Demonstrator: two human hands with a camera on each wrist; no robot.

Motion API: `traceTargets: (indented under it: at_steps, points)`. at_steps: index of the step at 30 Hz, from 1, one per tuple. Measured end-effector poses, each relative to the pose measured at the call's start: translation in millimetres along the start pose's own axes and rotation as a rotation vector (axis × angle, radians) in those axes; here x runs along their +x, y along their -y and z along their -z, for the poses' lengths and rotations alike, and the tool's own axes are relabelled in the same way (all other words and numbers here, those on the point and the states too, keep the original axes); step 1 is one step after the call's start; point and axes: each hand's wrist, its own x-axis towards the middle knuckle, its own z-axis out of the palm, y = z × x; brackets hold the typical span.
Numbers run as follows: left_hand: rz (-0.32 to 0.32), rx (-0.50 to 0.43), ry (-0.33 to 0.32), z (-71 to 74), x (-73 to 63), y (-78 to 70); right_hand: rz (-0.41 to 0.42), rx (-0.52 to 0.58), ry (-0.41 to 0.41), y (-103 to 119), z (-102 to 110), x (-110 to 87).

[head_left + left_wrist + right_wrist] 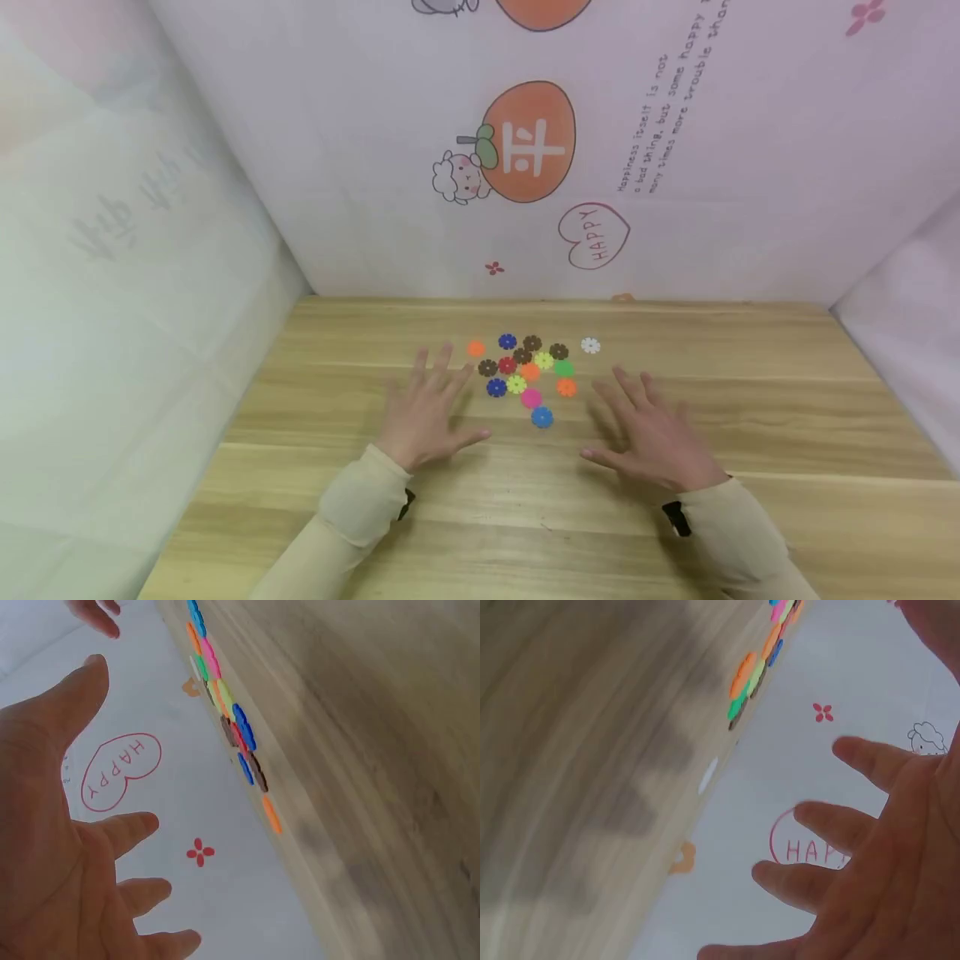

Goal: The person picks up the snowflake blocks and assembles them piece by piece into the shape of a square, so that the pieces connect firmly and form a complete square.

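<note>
Several small notched plastic discs lie flat in a loose cluster on the wooden table, among them a light blue disc (542,417), a pink disc (531,398) and a green disc (564,368). A white disc (590,345) sits apart at the right, and an orange disc (476,348) marks the left side. My left hand (426,417) hovers left of the cluster, fingers spread, holding nothing. On the other side, my right hand (651,435) is spread the same way, also holding nothing. Both wrist views show the palms raised above the tabletop.
The wooden table (495,533) ends at a printed white back wall (375,208). A pale sheet (150,333) hangs along the left side, and another white sheet (915,308) along the right.
</note>
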Motion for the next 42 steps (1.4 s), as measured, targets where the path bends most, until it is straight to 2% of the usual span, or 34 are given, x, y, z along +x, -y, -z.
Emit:
traceTargets:
  at_steps: [5, 8, 12, 18, 25, 34, 42]
  points:
    - [-0.032, -0.200, 0.014, -1.3, 13.4, -4.1, 0.073, 0.077, -0.006, 4.4, -7.6, 11.3]
    - [-0.015, -0.318, -0.009, -0.9, 22.4, -7.5, 0.092, 0.132, -0.019, 8.4, -10.8, 19.0]
    - [0.027, -0.400, -0.004, -1.4, 34.3, -11.6, 0.122, 0.202, -0.006, 14.9, -12.0, 30.5]
    - [0.057, -0.406, 0.057, -6.8, 53.8, -16.5, 0.125, 0.294, 0.054, 25.9, -14.2, 46.1]
    - [0.046, -0.349, 0.115, -13.0, 70.7, -23.9, 0.093, 0.302, 0.101, 37.9, -20.9, 60.8]
    - [0.079, -0.297, 0.115, -20.2, 75.2, -28.4, 0.070, 0.278, 0.085, 51.9, -31.3, 73.9]
    - [0.108, -0.423, 0.150, -24.9, 76.4, -30.9, 0.077, 0.273, 0.048, 54.8, -36.4, 78.6]
